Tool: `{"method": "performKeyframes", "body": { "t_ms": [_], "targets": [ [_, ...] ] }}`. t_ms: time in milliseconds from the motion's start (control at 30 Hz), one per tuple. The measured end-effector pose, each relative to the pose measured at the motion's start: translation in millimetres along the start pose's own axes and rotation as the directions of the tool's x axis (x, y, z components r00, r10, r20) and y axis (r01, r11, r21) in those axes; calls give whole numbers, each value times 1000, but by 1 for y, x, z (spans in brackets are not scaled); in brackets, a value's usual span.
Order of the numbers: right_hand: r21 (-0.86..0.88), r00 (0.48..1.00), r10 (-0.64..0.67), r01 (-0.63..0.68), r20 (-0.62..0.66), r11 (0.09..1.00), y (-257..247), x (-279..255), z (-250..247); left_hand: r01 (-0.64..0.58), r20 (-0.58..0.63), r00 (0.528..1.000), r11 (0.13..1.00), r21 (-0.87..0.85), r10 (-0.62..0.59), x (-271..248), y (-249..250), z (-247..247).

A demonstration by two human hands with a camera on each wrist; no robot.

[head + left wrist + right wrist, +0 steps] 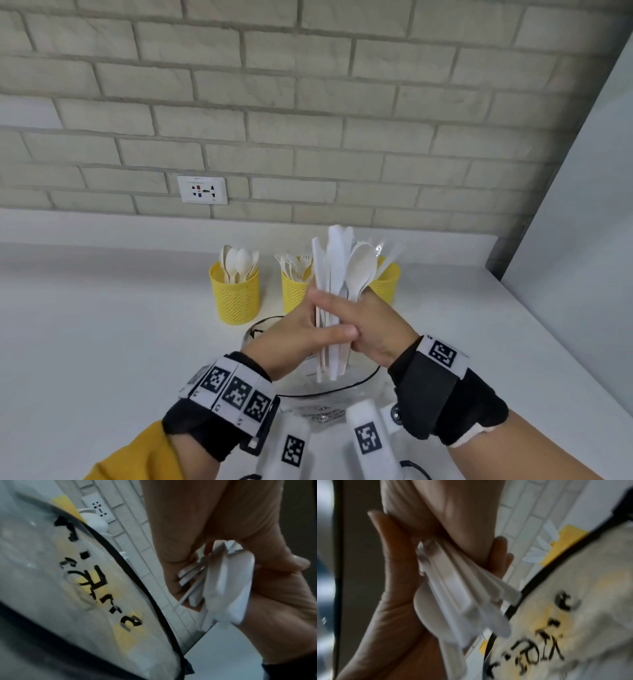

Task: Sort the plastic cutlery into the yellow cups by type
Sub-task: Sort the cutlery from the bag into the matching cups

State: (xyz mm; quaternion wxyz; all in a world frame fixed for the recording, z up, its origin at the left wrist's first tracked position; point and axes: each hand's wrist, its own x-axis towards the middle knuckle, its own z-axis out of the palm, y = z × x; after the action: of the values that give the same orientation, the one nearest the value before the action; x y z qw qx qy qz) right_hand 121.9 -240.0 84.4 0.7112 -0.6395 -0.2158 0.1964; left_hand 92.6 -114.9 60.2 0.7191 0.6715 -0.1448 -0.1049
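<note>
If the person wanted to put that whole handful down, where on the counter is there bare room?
Bare counter lies left of the spoon cup, and more right of the rightmost cup, toward the white panel. It is crowded in the middle: three yellow cups in a row, the glass bowl before them, both hands pressing the cutlery bundle above it.

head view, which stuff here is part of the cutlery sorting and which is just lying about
Job: cutlery bundle in both hands; spoon cup; fork cup; third cup; glass bowl.

Lying about: wall socket; worktop.
</note>
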Motion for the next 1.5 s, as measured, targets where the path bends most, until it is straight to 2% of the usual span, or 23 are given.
{"method": "performKeyframes", "body": {
  "t_ms": [67,133,267,367,400,467,500,533,600,667,833,967,1167,1233,1333,1500],
  "targets": [
    [-185,1000,14,-9,22,983,-7,-2,-3,-1,20,1000,998,68,0,-2,0,0],
    [-259,998,60,-51,26,965,-8,-1,-6,-15,19,1000,996,92,13,-1,2,-1],
    [-298,996,83,-92,-45,950,-1,4,-11,11,1,1000,999,-50,-11,3,-1,-2],
    [-346,987,5,-60,-158,936,2,8,-14,48,14,999,989,-143,-47,7,-7,0],
    [-334,970,-43,-40,-238,942,3,9,-14,53,-3,999,984,-168,-55,9,-8,0],
    [-387,873,-193,4,-448,922,9,10,-17,58,-59,996,977,-204,-71,12,-10,0],
    [-445,829,-281,43,-484,894,11,10,-18,58,-83,994,976,-209,-76,14,-11,-1],
    [-500,812,-355,92,-463,861,12,11,-17,54,-97,993,979,-196,-74,14,-11,-1],
    [-586,837,-421,156,-350,795,9,10,-11,42,-84,995,987,-155,-56,15,-10,-1],
    [-607,863,-408,158,-298,779,8,10,-8,24,-49,998,985,-172,-33,15,-9,-2],
    [-589,907,-318,102,-275,802,8,14,-10,32,-37,998,955,-296,-45,16,-13,-6],
    [-600,902,-313,78,-299,797,12,17,-6,49,-59,995,933,-356,-75,18,-14,-5],
    [-367,930,-99,-41,-354,929,14,20,-7,50,-110,989,916,-398,-101,18,-21,-6],
    [-292,937,-50,-57,-347,955,14,18,-9,39,-117,989,915,-401,-93,17,-22,-5],
    [-90,952,26,-56,-304,994,12,15,-10,4,-154,986,920,-391,-70,20,-25,-3],
    [-147,943,-85,40,-321,988,13,13,-11,-82,-228,973,961,-265,21,21,-20,1]
  ]
}}
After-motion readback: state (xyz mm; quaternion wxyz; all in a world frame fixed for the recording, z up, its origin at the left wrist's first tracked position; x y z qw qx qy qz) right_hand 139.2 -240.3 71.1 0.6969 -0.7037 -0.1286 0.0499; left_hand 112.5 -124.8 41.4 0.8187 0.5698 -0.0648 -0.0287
